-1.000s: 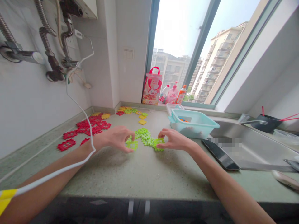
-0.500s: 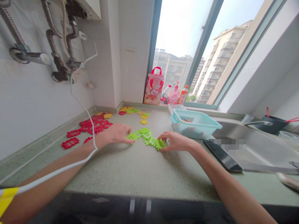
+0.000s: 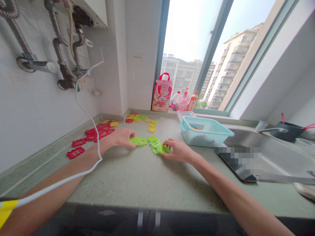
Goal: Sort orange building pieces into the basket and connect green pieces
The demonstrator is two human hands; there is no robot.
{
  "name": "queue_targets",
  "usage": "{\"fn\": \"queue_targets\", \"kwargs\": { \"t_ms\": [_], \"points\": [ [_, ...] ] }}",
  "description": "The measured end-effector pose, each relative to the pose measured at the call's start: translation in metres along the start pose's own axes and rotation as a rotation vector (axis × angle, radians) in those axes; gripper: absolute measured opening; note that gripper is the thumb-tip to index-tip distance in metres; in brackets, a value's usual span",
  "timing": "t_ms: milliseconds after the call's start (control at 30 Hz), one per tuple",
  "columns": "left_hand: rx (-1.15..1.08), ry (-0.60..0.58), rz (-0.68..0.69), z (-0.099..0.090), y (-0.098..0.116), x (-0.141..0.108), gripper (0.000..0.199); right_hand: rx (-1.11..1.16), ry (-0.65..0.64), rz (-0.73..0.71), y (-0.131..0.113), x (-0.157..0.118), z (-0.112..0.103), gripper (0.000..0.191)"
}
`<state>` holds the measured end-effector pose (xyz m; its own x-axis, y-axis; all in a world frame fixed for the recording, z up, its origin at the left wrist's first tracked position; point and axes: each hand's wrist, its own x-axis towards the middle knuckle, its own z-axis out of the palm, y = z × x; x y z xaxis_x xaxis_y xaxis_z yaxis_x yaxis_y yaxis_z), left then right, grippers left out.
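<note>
Bright green openwork plastic pieces lie on the counter in two groups with a small gap between. My left hand point(image 3: 125, 137) grips the end of the left green pieces point(image 3: 140, 141), thumb in front and fingers behind. Around the right end of the green pile point(image 3: 155, 146) my right hand point(image 3: 173, 149) is closed, its fingers curled over the edge. Red pieces point(image 3: 92, 132) are heaped left of my left hand, partly hidden by it and a white cable. Yellow pieces point(image 3: 152, 130) and a few green and red ones lie farther back.
A light blue tub point(image 3: 206, 132) with small pieces stands right of my right hand. Beyond it is a steel sink point(image 3: 278, 157), with a dark phone point(image 3: 236, 165) at its edge. A white cable point(image 3: 99, 147) crosses over my left forearm. Bottles point(image 3: 183, 101) stand by the window.
The green pieces, one joined-looking strip before, now show a gap. My left hand has moved slightly left with its pieces; my right hand has shifted left, bunching its pile.
</note>
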<state>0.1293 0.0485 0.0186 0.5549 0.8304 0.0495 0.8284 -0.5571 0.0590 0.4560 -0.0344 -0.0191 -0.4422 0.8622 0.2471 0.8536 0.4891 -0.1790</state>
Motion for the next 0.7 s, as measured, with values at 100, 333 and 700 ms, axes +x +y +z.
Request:
{"fn": "queue_targets", "kwargs": {
  "t_ms": [100,333,700],
  "points": [
    [0.033,0.031,0.035,-0.008,0.005,-0.005,0.050,0.007,-0.009,-0.011,0.002,0.000,0.001,0.043],
    [0.122,0.062,0.062,-0.018,-0.010,-0.011,0.046,0.045,0.001,-0.065,0.006,0.000,0.001,0.044],
    [0.070,0.168,0.264,-0.018,-0.025,-0.007,0.044,0.028,-0.007,-0.066,0.009,0.000,-0.001,0.047]
  ]
}}
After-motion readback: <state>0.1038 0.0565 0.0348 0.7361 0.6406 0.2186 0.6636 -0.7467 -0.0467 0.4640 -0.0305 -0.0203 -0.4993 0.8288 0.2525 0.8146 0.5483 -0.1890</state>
